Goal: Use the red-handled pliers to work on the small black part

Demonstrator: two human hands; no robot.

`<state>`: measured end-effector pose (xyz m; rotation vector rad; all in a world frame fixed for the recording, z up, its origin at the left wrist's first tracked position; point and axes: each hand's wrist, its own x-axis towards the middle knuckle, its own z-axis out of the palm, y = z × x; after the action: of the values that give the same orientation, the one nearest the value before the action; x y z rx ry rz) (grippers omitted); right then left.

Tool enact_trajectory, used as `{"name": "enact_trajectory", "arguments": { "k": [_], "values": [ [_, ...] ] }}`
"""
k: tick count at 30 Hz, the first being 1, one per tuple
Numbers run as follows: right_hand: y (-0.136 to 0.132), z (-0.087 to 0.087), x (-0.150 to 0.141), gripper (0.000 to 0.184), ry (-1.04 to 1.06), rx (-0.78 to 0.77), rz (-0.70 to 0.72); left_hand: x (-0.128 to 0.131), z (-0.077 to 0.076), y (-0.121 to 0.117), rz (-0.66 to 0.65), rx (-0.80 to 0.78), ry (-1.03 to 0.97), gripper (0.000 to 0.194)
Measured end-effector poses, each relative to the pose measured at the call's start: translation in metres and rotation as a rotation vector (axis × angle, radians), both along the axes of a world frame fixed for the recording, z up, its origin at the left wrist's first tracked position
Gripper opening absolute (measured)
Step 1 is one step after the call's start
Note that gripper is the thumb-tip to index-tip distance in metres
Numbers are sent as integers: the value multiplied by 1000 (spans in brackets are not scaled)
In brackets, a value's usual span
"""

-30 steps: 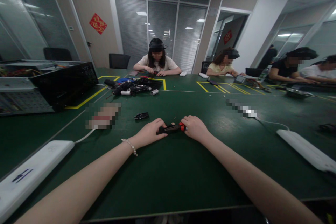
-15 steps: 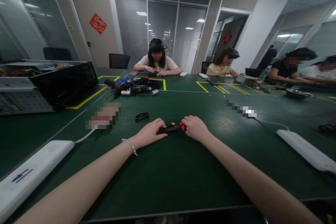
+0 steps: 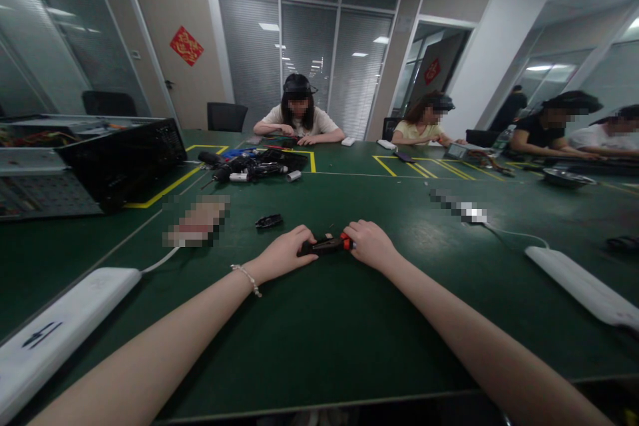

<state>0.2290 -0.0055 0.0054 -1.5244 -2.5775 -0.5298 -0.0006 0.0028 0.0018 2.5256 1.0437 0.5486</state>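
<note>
In the head view, my right hand (image 3: 370,245) is closed round the red handles of a pair of pliers (image 3: 328,245). The dark metal head of the pliers points left, toward my other hand. My left hand (image 3: 285,254) pinches a small black piece (image 3: 305,249) between thumb and fingers, right at the tip of the pliers. Fingers and pliers partly cover that piece, so its kind and whether the jaws bite it cannot be told. Just beyond my left hand lies a small black plastic shell (image 3: 269,220) on the green table (image 3: 319,333).
A pile of black parts and cables (image 3: 259,163) lies farther back. An opened computer case (image 3: 124,160) stands at left. White power banks (image 3: 70,333) (image 3: 579,283) flank my arms, cabled to blurred devices. Several people sit around the table, one person (image 3: 299,113) opposite.
Almost nothing differs. Both hands keep their hold on the pliers and black piece, with only a very slight shift.
</note>
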Motion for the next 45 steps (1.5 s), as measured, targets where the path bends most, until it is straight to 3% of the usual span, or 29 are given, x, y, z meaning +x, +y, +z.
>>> {"name": "enact_trajectory", "arguments": {
  "k": [45],
  "values": [
    [-1, 1, 1, 19, 1, -11, 0, 0, 0, 0, 5, -23, 0, 23]
  ]
}}
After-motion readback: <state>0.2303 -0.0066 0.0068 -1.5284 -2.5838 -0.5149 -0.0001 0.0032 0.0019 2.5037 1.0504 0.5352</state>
